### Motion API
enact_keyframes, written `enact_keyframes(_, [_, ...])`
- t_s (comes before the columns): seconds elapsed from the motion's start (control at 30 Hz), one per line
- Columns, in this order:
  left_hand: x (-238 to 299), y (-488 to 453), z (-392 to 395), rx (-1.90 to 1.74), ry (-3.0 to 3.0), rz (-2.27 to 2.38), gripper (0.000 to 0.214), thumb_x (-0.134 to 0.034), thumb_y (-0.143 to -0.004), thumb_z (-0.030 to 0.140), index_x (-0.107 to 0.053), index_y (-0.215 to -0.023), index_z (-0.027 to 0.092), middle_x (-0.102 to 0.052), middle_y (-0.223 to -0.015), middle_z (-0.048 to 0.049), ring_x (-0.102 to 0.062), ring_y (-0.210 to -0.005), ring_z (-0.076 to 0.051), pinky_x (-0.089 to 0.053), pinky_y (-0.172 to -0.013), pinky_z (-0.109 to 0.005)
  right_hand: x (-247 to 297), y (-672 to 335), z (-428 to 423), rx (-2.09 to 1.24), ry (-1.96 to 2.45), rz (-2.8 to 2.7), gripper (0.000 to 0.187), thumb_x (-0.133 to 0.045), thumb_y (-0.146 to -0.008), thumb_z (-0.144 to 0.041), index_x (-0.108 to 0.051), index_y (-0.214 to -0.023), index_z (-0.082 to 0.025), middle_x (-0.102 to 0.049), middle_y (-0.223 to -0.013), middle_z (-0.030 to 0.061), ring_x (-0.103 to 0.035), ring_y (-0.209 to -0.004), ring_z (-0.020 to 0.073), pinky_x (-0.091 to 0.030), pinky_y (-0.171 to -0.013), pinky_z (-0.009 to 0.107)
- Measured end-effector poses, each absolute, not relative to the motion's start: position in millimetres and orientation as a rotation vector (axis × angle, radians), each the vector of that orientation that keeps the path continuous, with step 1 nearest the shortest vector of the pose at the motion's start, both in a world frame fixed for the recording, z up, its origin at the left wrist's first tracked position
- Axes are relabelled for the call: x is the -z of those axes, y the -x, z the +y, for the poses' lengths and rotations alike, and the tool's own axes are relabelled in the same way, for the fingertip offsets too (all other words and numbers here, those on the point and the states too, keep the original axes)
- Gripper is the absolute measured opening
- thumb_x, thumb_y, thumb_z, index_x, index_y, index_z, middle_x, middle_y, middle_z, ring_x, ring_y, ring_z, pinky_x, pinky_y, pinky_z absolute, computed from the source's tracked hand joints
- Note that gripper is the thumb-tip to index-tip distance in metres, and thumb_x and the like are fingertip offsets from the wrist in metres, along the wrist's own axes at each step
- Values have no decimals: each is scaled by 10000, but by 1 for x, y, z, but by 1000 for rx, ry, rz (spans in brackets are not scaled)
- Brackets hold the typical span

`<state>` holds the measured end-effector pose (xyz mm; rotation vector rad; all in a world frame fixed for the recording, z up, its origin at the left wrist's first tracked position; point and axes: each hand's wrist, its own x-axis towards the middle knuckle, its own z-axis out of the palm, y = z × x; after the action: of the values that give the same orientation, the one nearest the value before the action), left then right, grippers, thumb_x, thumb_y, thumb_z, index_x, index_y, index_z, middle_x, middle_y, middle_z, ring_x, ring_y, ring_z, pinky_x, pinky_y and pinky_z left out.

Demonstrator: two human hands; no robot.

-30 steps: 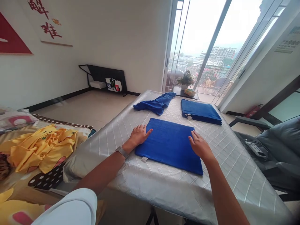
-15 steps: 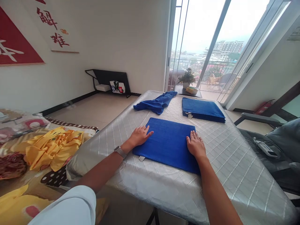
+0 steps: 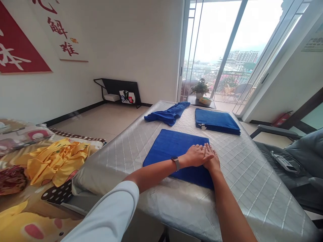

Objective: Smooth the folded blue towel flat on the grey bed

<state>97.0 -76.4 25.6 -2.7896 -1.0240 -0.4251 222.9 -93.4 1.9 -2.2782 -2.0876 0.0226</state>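
A flat blue towel point(image 3: 166, 146) lies squared on the silver quilted cover point(image 3: 242, 164) of the ironing board or table in front of me. My left hand point(image 3: 198, 155), with a watch on its wrist, reaches across the towel and rests at its right side against my right hand point(image 3: 211, 158). The right hand lies flat along the towel's right edge, fingers stretched out and partly covered by the left. Behind, a crumpled blue cloth point(image 3: 168, 114) sits at the left and a stack of folded blue towels point(image 3: 217, 119) with white labels at the right.
On the left is a bed with yellow fabric point(image 3: 57, 161) and patterned bedding. A dark armchair point(image 3: 300, 161) with a white power strip point(image 3: 285, 162) stands at the right. A potted plant point(image 3: 201, 88) is by the glass door, and a black rack point(image 3: 118, 90) by the wall.
My left hand has moved right, from the towel's left edge over to my right hand. The right hand stays at the right edge. The view has shifted slightly.
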Motion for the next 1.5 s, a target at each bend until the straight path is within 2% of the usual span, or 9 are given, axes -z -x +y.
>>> enact_keyframes(0.13, [-15, -94, -64, 352, 2854, -1179, 843, -53, -997, 644, -454, -1449, 56, -586, -1364, -217, -558, -1227, -300, -404, -997, -413, -2, -222, -92, -54, 2271, -2046, 614, -176, -1011, -328, -242, -1576, -96, -197, -1651, 65, -161, -1515, 179, -144, -1222, 359])
enact_keyframes(0.3, [-17, -38, -50, 248, 2811, -1411, 901, -72, -962, 709, -394, -1495, 59, -483, -1475, -226, -454, -1349, -341, -318, -1083, -442, -7, -218, -90, -104, 2270, -1984, 632, -146, -1015, -357, -245, -1573, -79, -222, -1642, 74, -184, -1510, 182, -131, -1225, 362])
enact_keyframes(0.5, [-22, 37, -36, 169, 2669, -1662, 835, -124, -970, 705, -362, -1522, 126, -484, -1479, -208, -453, -1349, -353, -308, -1085, -480, -10, -217, -91, -133, 2292, -1988, 633, -142, -1015, -357, -238, -1574, -77, -218, -1644, 69, -192, -1508, 188, -137, -1226, 371])
enact_keyframes(0.77, [-18, 107, -16, 145, 2448, -1837, 863, -113, -971, 696, -417, -1479, 68, -555, -1388, -229, -535, -1244, -345, -378, -1020, -447, -11, -216, -92, -111, 2311, -1976, 627, -148, -1015, -357, -244, -1576, -94, -212, -1646, 46, -192, -1508, 187, -137, -1229, 369])
enact_keyframes(1.07, [-22, 125, -13, 251, 2304, -1919, 851, -107, -969, 698, -556, -1352, 85, -640, -1229, -208, -580, -1126, -329, -414, -952, -419, -23, -222, -76, -159, 2370, -2075, 656, -146, -1011, -395, -245, -1571, -68, -208, -1646, 81, -203, -1507, 210, -174, -1221, 384])
enact_keyframes(1.23, [-24, 119, -14, 340, 2330, -1846, 820, -112, -981, 671, -520, -1398, 95, -635, -1229, -198, -568, -1127, -332, -412, -960, -430, -30, -227, -49, -60, 2337, -2047, 652, -139, -1014, -375, -238, -1568, -47, -204, -1646, 103, -165, -1516, 216, -163, -1222, 391])
enact_keyframes(1.4, [-23, 105, -18, 356, 2432, -1739, 794, -126, -997, 643, -491, -1427, 85, -622, -1245, -200, -565, -1143, -324, -411, -973, -428, -13, -230, -45, -117, 2361, -1985, 646, -120, -1016, -362, -209, -1574, -49, -185, -1652, 88, -154, -1517, 190, -131, -1228, 380])
enact_keyframes(1.5, [-26, 90, -31, 363, 2576, -1658, 732, -140, -1020, 603, -472, -1452, 115, -632, -1207, -165, -574, -1133, -297, -410, -990, -416, -7, -232, -46, -138, 2335, -1949, 657, -116, -1014, -386, -198, -1580, -63, -182, -1653, 80, -136, -1520, 174, -111, -1231, 375])
